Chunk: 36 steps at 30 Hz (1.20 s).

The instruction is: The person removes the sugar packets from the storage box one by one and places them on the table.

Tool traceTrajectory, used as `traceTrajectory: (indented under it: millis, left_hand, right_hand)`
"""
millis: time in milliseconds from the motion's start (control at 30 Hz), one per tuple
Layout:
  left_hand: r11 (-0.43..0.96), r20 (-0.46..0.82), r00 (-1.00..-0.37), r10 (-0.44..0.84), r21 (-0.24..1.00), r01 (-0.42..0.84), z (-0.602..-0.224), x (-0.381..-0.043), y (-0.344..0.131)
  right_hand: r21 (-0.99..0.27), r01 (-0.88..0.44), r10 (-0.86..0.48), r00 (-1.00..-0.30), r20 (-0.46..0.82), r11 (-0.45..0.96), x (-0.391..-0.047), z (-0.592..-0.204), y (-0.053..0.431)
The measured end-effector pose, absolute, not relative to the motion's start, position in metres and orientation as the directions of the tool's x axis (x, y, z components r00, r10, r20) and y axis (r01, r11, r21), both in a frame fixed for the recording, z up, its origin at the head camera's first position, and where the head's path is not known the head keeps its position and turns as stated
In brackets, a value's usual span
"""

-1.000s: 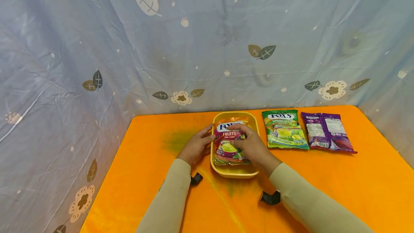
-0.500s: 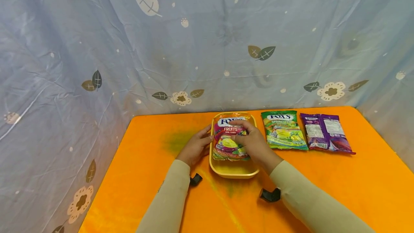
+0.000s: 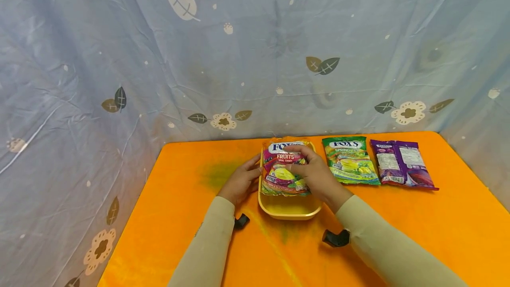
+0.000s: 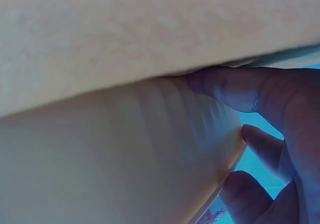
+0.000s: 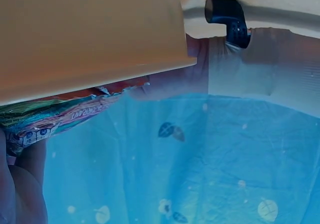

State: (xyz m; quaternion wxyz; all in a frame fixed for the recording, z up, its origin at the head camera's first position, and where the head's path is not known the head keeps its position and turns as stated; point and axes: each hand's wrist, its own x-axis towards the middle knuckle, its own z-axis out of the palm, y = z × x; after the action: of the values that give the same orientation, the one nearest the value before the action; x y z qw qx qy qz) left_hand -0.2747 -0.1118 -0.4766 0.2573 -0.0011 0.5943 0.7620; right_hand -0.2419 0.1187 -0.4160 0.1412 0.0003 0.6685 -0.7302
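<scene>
A yellow plastic basket stands on the orange cloth near the middle of the head view. My left hand holds its left side, thumb near the rim; in the left wrist view the left fingers bend against the basket wall. A pink and orange candy bag, printed FOX'S FRUITS, lies over the basket's far part and hides its far rim. My right hand grips this bag from the right, its fingers over the front. In the right wrist view the bag shows past the basket rim.
Right of the basket lie a green candy bag and a purple bag, side by side. A patterned blue-grey curtain rises behind the table. Black wrist mounts sit under the sleeves.
The pink candy bag has moved up and away towards the basket's far end with my right hand, baring more of the near basket floor. My left hand stays at the basket's side.
</scene>
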Motion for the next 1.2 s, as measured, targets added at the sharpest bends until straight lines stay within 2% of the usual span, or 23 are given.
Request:
traceTrajectory:
  millis: [467,867,1200]
  left_hand:
    - [-0.145,-0.311,-0.874,0.373,0.911,-0.386,-0.472,-0.272,-0.110]
    - [-0.166,-0.285,-0.868,0.406,0.911,-0.377,-0.475,-0.271,-0.111]
    - [-0.174,-0.275,-0.867,0.416,0.912,-0.372,-0.476,-0.270,-0.110]
  right_hand:
    - [-0.980,0.199,-0.198,-0.961,-0.193,-0.010,-0.237,-0.403,0.139]
    - [-0.978,0.205,-0.160,-0.967,-0.198,-0.033,-0.230,-0.402,0.176]
    - [-0.970,0.222,-0.144,-0.968,-0.206,-0.104,-0.220,-0.401,0.212]
